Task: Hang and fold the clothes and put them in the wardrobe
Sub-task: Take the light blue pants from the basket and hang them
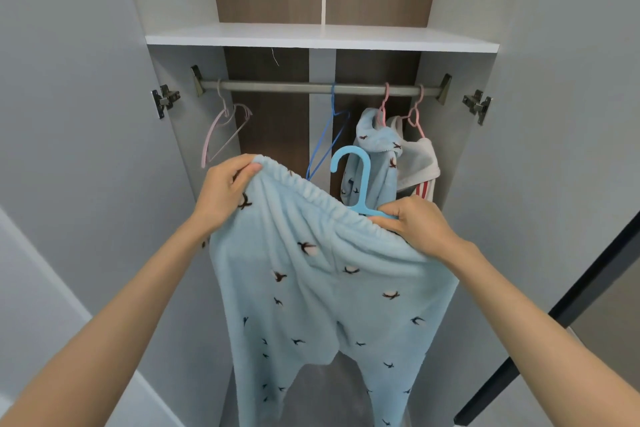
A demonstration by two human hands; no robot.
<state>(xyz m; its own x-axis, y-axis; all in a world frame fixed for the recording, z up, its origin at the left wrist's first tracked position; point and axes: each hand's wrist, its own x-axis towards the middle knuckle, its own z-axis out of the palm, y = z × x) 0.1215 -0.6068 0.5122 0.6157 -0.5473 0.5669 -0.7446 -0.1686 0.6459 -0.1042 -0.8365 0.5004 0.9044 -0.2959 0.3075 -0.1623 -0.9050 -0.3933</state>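
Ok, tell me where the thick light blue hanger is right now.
Head view, right of centre: the thick light blue hanger rises from the right hand, which pinches it against the waistband of the pajama trousers, hook up, below the rail.

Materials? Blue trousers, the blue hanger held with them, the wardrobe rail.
Blue trousers: probably fleece-like fabric; fuzzy matte pile, gathered elastic waistband.
Blue hanger: looks like moulded plastic; thick, smooth, slight sheen.
Rail: likely metal tube; dull grey-olive finish, metal-looking end brackets.
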